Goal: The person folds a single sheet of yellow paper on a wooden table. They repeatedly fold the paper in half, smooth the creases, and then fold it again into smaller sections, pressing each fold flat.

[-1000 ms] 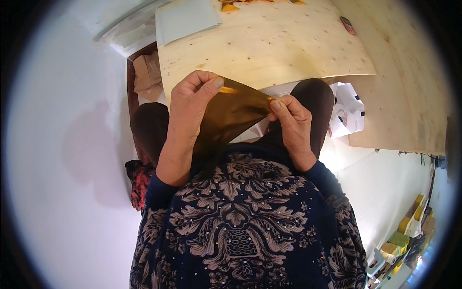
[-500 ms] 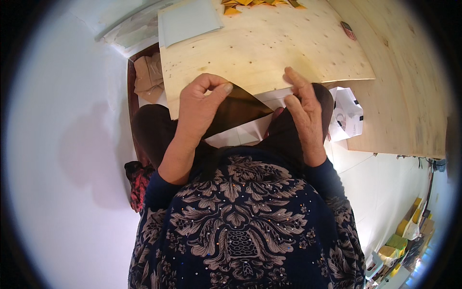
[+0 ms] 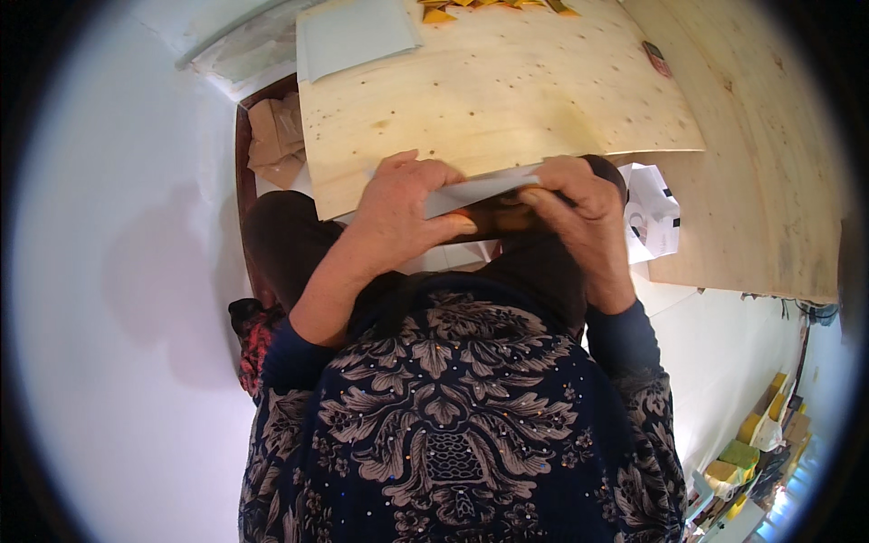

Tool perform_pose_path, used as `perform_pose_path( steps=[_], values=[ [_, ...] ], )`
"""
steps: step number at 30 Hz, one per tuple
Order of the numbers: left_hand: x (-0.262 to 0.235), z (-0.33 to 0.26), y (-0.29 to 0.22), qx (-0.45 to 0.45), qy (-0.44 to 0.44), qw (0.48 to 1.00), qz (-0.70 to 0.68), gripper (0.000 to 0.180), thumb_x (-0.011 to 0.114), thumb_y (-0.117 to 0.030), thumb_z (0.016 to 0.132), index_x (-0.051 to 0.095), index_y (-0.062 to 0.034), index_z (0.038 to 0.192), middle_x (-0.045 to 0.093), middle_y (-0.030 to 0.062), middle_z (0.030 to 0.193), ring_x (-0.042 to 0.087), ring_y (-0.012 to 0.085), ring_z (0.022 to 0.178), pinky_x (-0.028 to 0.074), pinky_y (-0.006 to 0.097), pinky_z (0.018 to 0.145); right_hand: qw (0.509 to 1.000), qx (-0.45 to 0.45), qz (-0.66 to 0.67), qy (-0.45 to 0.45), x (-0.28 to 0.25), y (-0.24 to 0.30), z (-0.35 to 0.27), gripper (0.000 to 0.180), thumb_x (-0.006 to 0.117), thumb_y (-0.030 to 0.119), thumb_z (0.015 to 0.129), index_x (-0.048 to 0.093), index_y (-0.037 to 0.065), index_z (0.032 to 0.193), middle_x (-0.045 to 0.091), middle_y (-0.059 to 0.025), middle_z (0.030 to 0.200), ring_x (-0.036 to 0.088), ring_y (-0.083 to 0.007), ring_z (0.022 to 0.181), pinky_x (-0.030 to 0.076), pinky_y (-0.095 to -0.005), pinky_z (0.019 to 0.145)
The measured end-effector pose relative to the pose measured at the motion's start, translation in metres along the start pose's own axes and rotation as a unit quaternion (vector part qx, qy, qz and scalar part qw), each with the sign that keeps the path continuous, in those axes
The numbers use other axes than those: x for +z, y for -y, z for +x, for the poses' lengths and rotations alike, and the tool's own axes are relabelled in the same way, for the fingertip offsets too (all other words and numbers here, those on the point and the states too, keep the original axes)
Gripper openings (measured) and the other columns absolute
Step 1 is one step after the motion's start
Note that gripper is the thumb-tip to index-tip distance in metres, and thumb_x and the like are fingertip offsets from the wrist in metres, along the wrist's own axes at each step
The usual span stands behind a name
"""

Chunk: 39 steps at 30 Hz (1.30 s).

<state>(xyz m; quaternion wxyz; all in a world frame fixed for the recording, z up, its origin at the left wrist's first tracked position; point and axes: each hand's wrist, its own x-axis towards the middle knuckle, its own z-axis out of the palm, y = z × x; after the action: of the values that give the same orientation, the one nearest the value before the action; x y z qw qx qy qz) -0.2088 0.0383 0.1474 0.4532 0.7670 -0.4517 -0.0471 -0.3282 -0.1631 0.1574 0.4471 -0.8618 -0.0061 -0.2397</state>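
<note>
**Both hands pinch a folded sheet at the table's near edge**

The left hand point(image 3: 403, 213) and the right hand point(image 3: 579, 204) hold one folded sheet point(image 3: 480, 192) between them, just at the near edge of the pale wooden table point(image 3: 507, 90); the sheet shows a grey-white face on top and a dark golden-brown face beneath, where it peeks out between the two hands. The left hand is closed on the sheet's left end, thumb pressed along its lower side; the right hand is closed on the right end, fingers curled over the top — both grips are tight, with no gap showing. The sheet lies almost level, in front of the person's chest and above the lap.

Farther back on the table lies a pale blue-grey sheet point(image 3: 353, 36), and at the far edge a cluster of small yellow pieces point(image 3: 489, 7); a small reddish object point(image 3: 657, 58) sits toward the right. Just right of the right hand, below the table edge, hangs a white paper with black marks point(image 3: 654, 222); crumpled brown paper point(image 3: 276, 140) sits to the left — well apart from the hands.
</note>
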Motion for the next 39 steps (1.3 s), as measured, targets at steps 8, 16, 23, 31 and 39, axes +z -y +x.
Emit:
perform_pose_path(
  steps=[8, 16, 23, 31, 39],
  values=[
    [0.003, 0.022, 0.042, -0.147, 0.235, 0.96, -0.035, 0.024, 0.077, -0.015, 0.071, 0.065, -0.0034, 0.089, 0.066, 0.0074, 0.082, 0.061, 0.0193, 0.083, 0.048, 0.03, 0.082, 0.973, 0.14, 0.066, -0.169, -0.069, -0.034, -0.063, 0.01, 0.069, 0.012, 0.089, 0.07, 0.005, 0.097, 0.067, -0.0031, 0.09, 0.064, -0.0123, 0.086, 0.051, -0.0219, 0.078],
    [0.099, 0.029, 0.068, -0.207, 0.112, 0.94, -0.248, 0.07, 0.081, -0.027, 0.073, 0.049, -0.0019, 0.129, 0.056, 0.0162, 0.124, 0.06, 0.0254, 0.108, 0.05, 0.034, 0.089, 0.854, 0.362, 0.085, -0.363, -0.086, -0.075, -0.154, 0.02, 0.057, 0.022, 0.1, 0.063, 0.004, 0.106, 0.06, -0.0001, 0.089, 0.054, -0.0082, 0.081, 0.045, -0.0203, 0.074],
    [0.121, 0.043, 0.046, -0.208, 0.096, 0.93, -0.287, 0.037, 0.076, -0.024, 0.08, 0.063, -0.0015, 0.107, 0.065, 0.0081, 0.099, 0.058, 0.0149, 0.093, 0.048, 0.028, 0.082, 0.827, 0.319, 0.185, -0.425, -0.093, -0.101, -0.186, 0.015, 0.062, 0.018, 0.096, 0.065, 0.005, 0.103, 0.067, -0.005, 0.095, 0.062, -0.0113, 0.091, 0.05, -0.0243, 0.088],
    [0.142, 0.074, 0.045, -0.329, 0.111, 0.858, -0.379, 0.013, 0.068, -0.009, 0.087, 0.065, -0.0022, 0.098, 0.065, 0.0017, 0.091, 0.057, 0.0083, 0.084, 0.045, 0.022, 0.082, 0.825, 0.264, 0.295, -0.404, -0.095, -0.116, -0.189, 0.01, 0.063, 0.013, 0.095, 0.063, 0.005, 0.102, 0.068, -0.0065, 0.096, 0.065, -0.0124, 0.098, 0.056, -0.0238, 0.084],
    [0.128, 0.071, 0.013, -0.26, 0.031, 0.879, -0.398, 0.012, 0.071, -0.004, 0.085, 0.063, -0.0005, 0.095, 0.064, 0.0028, 0.088, 0.057, 0.0059, 0.078, 0.047, 0.019, 0.072, 0.837, 0.281, 0.203, -0.423, -0.097, -0.107, -0.186, 0.013, 0.062, 0.021, 0.097, 0.065, 0.009, 0.1, 0.067, -0.0032, 0.092, 0.059, -0.0091, 0.083, 0.05, -0.0243, 0.076]
  ],
)
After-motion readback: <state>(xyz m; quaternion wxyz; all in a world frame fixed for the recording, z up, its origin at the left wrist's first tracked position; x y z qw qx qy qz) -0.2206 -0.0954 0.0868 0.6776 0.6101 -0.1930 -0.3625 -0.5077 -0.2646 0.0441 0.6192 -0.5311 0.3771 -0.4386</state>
